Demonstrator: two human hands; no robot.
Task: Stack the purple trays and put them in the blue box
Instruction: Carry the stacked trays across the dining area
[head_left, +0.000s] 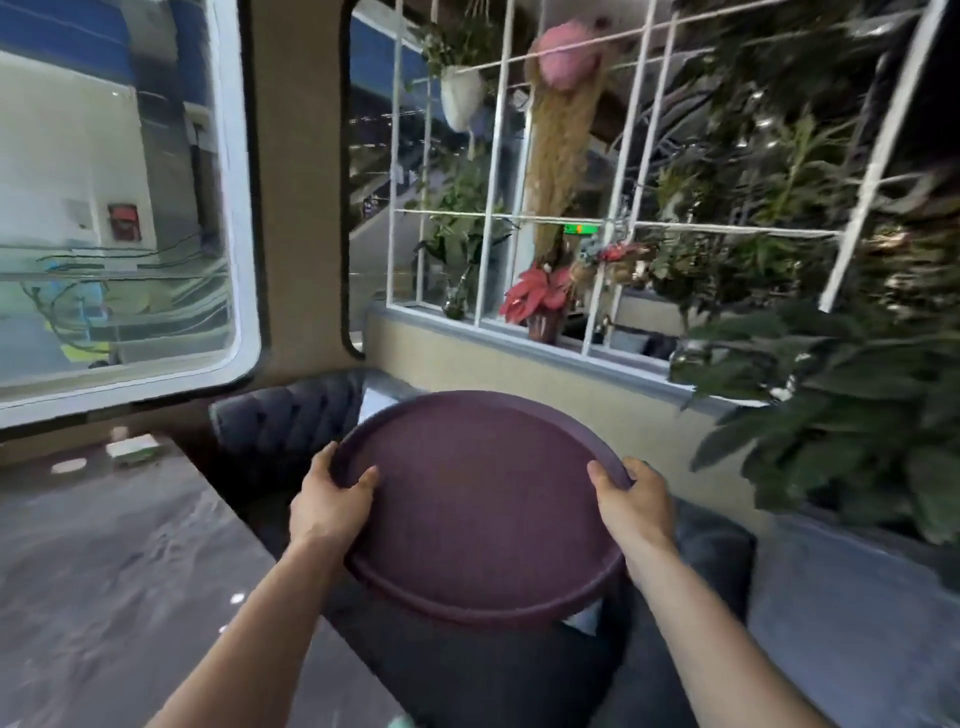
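A round purple tray (480, 509) is held in the air in front of me, roughly level, over a dark cushioned bench seat. My left hand (332, 499) grips its left rim with the thumb on top. On the opposite rim my right hand (631, 501) holds it the same way. A second rim line shows along the tray's near edge, so it may be more than one tray; I cannot tell for sure. No blue box is in view.
A grey stone-look table (104, 561) lies to my left with small items at its far end. The dark bench seat (291, 421) runs ahead. A low beige wall (519, 379) with a white grid frame and many plants (831, 364) stands to the right.
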